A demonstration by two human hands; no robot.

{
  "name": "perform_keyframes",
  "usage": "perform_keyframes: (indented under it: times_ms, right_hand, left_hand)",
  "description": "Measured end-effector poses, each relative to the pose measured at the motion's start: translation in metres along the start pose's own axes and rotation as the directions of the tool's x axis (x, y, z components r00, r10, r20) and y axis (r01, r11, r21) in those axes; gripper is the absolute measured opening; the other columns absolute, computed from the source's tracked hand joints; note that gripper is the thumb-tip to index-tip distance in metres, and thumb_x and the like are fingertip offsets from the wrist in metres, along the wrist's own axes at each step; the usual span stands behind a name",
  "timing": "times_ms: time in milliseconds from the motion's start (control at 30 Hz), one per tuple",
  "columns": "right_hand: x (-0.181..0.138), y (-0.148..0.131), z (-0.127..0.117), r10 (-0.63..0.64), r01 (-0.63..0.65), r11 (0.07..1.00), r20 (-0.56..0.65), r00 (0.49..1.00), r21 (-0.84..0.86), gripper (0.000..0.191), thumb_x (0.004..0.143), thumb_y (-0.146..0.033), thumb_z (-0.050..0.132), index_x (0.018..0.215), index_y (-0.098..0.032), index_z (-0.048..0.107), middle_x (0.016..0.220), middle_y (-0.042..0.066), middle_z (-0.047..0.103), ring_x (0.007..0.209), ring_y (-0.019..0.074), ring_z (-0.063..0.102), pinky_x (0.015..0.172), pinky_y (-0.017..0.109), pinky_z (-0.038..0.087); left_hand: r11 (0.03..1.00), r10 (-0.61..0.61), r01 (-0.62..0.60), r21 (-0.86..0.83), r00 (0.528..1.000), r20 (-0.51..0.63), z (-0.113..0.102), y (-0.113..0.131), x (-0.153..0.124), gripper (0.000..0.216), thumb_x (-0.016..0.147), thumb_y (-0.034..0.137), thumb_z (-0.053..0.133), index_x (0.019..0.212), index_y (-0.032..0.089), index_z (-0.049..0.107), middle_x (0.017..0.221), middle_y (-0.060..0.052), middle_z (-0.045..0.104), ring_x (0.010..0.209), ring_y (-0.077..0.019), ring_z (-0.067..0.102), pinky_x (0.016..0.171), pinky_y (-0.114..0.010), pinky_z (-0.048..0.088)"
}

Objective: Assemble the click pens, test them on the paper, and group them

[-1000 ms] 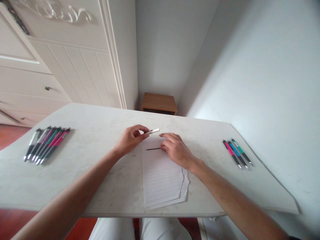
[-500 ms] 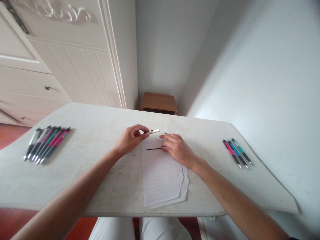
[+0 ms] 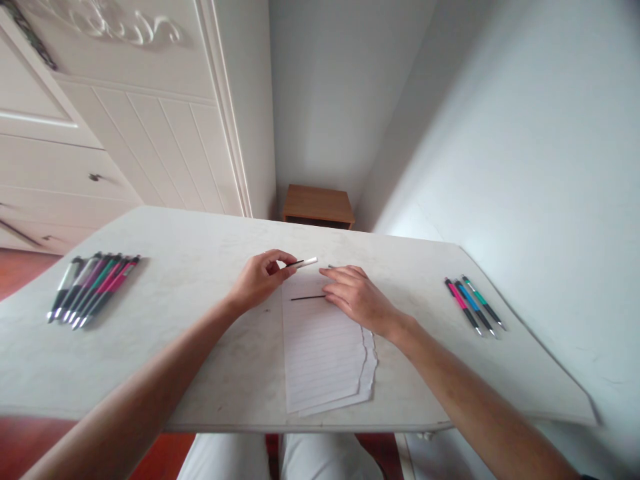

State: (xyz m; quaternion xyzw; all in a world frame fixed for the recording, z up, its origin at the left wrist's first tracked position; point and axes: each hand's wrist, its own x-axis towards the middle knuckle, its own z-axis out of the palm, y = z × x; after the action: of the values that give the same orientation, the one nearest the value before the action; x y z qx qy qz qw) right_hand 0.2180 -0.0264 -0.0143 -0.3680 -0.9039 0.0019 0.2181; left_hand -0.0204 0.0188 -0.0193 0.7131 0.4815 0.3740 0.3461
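Working at a broad, smudged white table (image 3: 200, 247), by the look of it partway through: whole-looking pens to both sides, separate parts in the middle. Using, apparently as a mat, loose white lined paper sheets (image 3: 325, 360) with torn right edges, overlapping near the front of the tabletop. Having, well off to the left, a fan of white, purple, green and pink pens (image 3: 95, 289) with dark grips and silver tips. Holding the bare right hand (image 3: 353, 297) low over the top of the sheets and the bare left hand (image 3: 263, 280) just left of them. Having, well off to the right, a trio of pink, blue and green pens (image 3: 475, 307); cannot say which group counts as done. Pinching a slim white tube (image 3: 307, 263) between left thumb and fingers, tilted up to the right near the far edge of the sheets. Touching or covering, with right fingertips, one end of a thin black rod (image 3: 306, 298) on the paper; cannot tell if gripping it. Not yet joined: tube and rod.

Compared with half a second ago, showing almost no change: same left pinch, same pen groups, slightly more rod uncovered beside the right fingertips.
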Motion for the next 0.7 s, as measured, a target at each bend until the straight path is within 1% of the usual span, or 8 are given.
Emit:
perform_keyframes:
  times_ms: [67, 133, 300, 433, 533, 700]
  right_hand:
    - [-0.001, 0.002, -0.002, -0.006, 0.006, 1.000, -0.006, 1.000, -0.010, 0.008, 0.090, -0.019, 0.064, 0.090, -0.019, 0.072, 0.127, 0.012, 0.067, 0.112, 0.0258, 0.062, 0.097, 0.045, 0.047]
    - [-0.001, 0.002, -0.003, -0.020, 0.020, 1.000, 0.000, 1.000, -0.002, 0.009, 0.090, -0.020, 0.064, 0.086, -0.018, 0.072, 0.125, 0.012, 0.068, 0.111, 0.0257, 0.063, 0.096, 0.045, 0.047]
    - [0.002, -0.003, -0.004, -0.074, 0.074, 0.997, 0.021, 0.997, 0.002, 0.017, 0.090, -0.015, 0.060, 0.077, -0.017, 0.070, 0.121, 0.012, 0.069, 0.109, 0.0248, 0.064, 0.093, 0.044, 0.048]
    - [0.005, -0.007, -0.005, -0.104, 0.104, 0.994, 0.027, 0.994, -0.025, 0.018, 0.089, -0.010, 0.058, 0.078, -0.017, 0.069, 0.118, 0.013, 0.070, 0.107, 0.0251, 0.065, 0.092, 0.045, 0.049]
    - [0.006, -0.008, -0.003, -0.112, 0.113, 0.993, 0.026, 0.993, -0.040, 0.016, 0.088, -0.010, 0.058, 0.079, -0.016, 0.069, 0.117, 0.013, 0.071, 0.106, 0.0256, 0.065, 0.093, 0.045, 0.049]
    - [0.005, -0.007, -0.002, -0.086, 0.086, 0.996, -0.012, 0.996, 0.002, 0.013, 0.086, -0.010, 0.058, 0.078, -0.018, 0.066, 0.120, 0.014, 0.070, 0.108, 0.0257, 0.066, 0.093, 0.045, 0.050]
  left_hand:
    - [1.000, -0.006, 0.006, -0.002, 1.000, 0.004, 0.000, 0.000, -0.001, 0.031, 0.078, 0.042, 0.065, 0.094, 0.016, 0.071, 0.051, 0.004, 0.050, 0.049, -0.0107, 0.042, 0.047, -0.023, 0.029]
    - [1.000, -0.015, 0.015, -0.008, 1.000, 0.001, -0.001, 0.000, -0.001, 0.031, 0.078, 0.042, 0.065, 0.094, 0.016, 0.071, 0.052, 0.004, 0.050, 0.050, -0.0108, 0.042, 0.047, -0.023, 0.030]
    - [1.000, -0.014, 0.014, -0.006, 1.000, -0.008, -0.002, 0.001, -0.004, 0.030, 0.079, 0.042, 0.064, 0.094, 0.016, 0.070, 0.052, 0.004, 0.050, 0.050, -0.0107, 0.042, 0.047, -0.023, 0.030]
    - [1.000, -0.009, 0.008, -0.004, 1.000, -0.019, -0.002, 0.000, -0.004, 0.029, 0.079, 0.040, 0.065, 0.094, 0.017, 0.071, 0.052, 0.005, 0.049, 0.050, -0.0106, 0.041, 0.047, -0.023, 0.030]
    - [1.000, -0.005, 0.005, -0.005, 1.000, -0.027, -0.002, -0.001, -0.004, 0.028, 0.079, 0.040, 0.065, 0.094, 0.017, 0.071, 0.052, 0.005, 0.049, 0.049, -0.0104, 0.041, 0.046, -0.023, 0.030]
    - [1.000, -0.012, 0.012, 0.003, 1.000, -0.018, -0.002, -0.003, -0.003, 0.031, 0.080, 0.043, 0.065, 0.095, 0.017, 0.071, 0.053, 0.004, 0.052, 0.050, -0.0106, 0.043, 0.046, -0.022, 0.031]
